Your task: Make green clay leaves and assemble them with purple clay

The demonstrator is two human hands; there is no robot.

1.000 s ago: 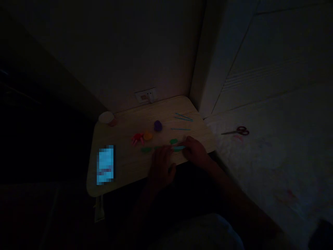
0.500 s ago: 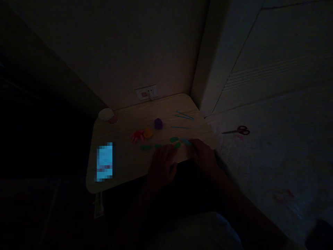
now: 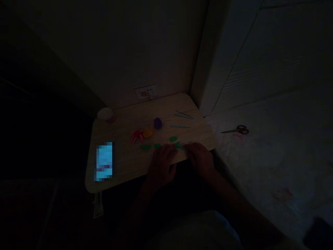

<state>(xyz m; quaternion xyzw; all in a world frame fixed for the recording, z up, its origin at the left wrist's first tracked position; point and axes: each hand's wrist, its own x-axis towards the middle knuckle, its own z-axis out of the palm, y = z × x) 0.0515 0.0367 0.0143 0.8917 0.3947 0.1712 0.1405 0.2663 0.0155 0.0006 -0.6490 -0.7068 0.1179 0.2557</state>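
In dim light, my right hand (image 3: 202, 159) is closed around a light-blue flat plastic modelling tool (image 3: 181, 148); most of it is hidden by the fingers. Its tip meets a small green clay piece (image 3: 177, 144) on the table. The fingertips of my left hand (image 3: 161, 162) press this same piece from the left, fingers bent together. Another green clay piece (image 3: 173, 139) lies just beyond. Two more, an oval one (image 3: 145, 147) and a shorter one (image 3: 157, 146), lie left of and behind my left hand.
On the wooden table (image 3: 125, 166) are a purple clay lump (image 3: 157, 123), an orange one (image 3: 147, 133), a red-pink clay shape (image 3: 137, 135), thin blue sticks (image 3: 180, 127), a cup (image 3: 106, 114) and a lit, pixelated screen (image 3: 104, 161). Scissors (image 3: 235, 130) lie beyond the table at right.
My right hand has moved slightly down and left, bringing the blue tool from above right onto the green piece. My left hand stays nearly in place.
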